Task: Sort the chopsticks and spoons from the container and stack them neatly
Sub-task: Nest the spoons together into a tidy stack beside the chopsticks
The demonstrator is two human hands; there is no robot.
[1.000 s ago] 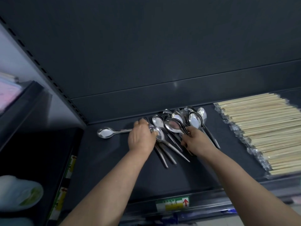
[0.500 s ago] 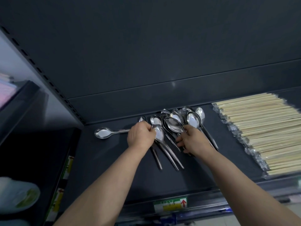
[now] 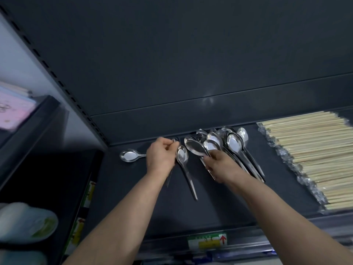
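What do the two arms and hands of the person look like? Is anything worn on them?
The left forearm and the right forearm are bare down to the picture's lower edge; no sleeve shows. The left hand and the right hand wear no gloves. No watch, bracelet or ring is visible on the sides facing the camera.

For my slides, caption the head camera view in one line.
Left hand and right hand grip metal spoons on a dark shelf, beside stacked wrapped chopsticks.
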